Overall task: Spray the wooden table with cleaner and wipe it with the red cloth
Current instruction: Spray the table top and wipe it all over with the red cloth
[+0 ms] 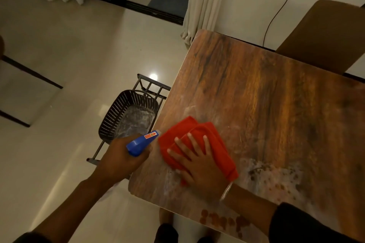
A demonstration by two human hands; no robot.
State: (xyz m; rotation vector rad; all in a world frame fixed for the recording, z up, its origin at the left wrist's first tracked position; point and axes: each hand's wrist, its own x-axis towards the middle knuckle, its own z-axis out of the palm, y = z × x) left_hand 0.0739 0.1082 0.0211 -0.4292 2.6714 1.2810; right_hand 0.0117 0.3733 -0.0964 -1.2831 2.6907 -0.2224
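1. Wooden surface first: its near part, by me, carries pale foamy patches and droplets, so I judge the spraying at least partly done.
2. I see the red cloth lying bunched on the near left part of that surface, close to its left edge.
3. My right hand lies flat on the cloth with fingers spread and straight, pressing it down; this looks like the wiping stage.
4. My left hand has its grip wrapped round the blue spray bottle, held at the left edge with the nozzle pointing toward the cloth. Whether the trigger is squeezed, I cannot tell.
5. Faint whitish smears show beyond the cloth, which I take as streaks from wiping, though I am not sure.
6. Left to do, in my judgement: the wet foam to the right of the cloth and along the near edge needs wiping, and the far half looks dry and may need both spray and cloth.
7. A dark perforated basket sits on a rack just beside the surface's left edge.
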